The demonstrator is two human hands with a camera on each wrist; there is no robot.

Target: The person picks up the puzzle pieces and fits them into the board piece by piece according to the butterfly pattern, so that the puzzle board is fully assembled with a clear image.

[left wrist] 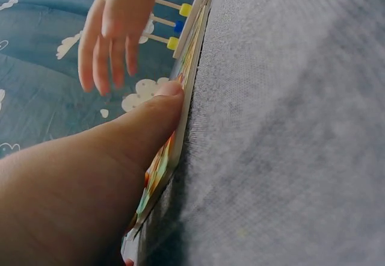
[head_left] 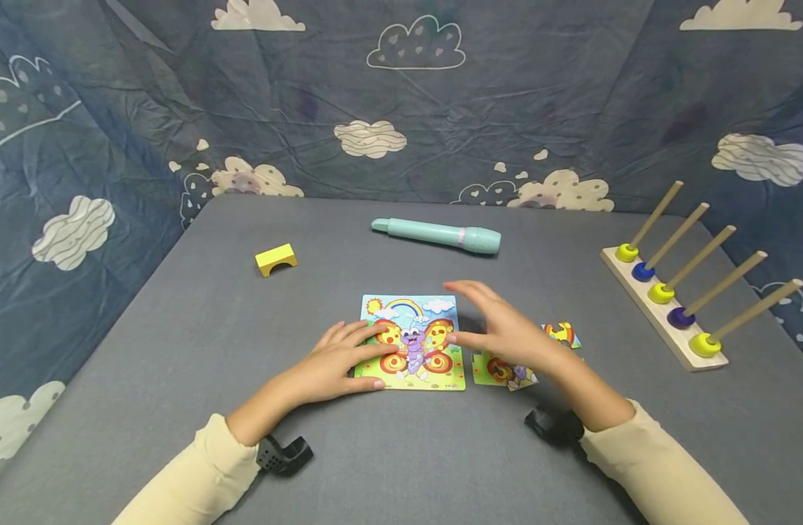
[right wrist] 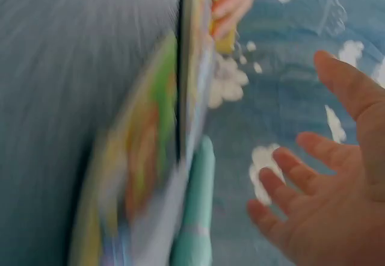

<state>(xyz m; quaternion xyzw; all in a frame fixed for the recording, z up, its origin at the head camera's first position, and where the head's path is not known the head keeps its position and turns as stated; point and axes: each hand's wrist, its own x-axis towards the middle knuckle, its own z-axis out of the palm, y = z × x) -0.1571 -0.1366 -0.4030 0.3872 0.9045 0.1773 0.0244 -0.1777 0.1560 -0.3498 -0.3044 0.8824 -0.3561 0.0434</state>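
Observation:
A butterfly jigsaw puzzle [head_left: 413, 361] lies flat on the table, showing a whole butterfly under a rainbow. My left hand [head_left: 345, 359] rests with extended fingers over its left part; in the left wrist view the thumb [left wrist: 153, 112] lies along the puzzle's edge. My right hand [head_left: 506, 332] hovers by the puzzle's right edge, fingers spread and holding nothing. Loose puzzle pieces [head_left: 489, 370] lie partly beneath that hand, to the right of the puzzle, with another piece [head_left: 564, 335] just behind them. They look blurred in the right wrist view.
Behind the puzzle lies a teal toy microphone [head_left: 434, 233]. A yellow arch block [head_left: 276, 259] sits at the back left. On the right stands a wooden peg rack [head_left: 664, 310] with upright sticks and yellow and blue beads. A cloud-patterned cloth [head_left: 414, 95] hangs behind the table.

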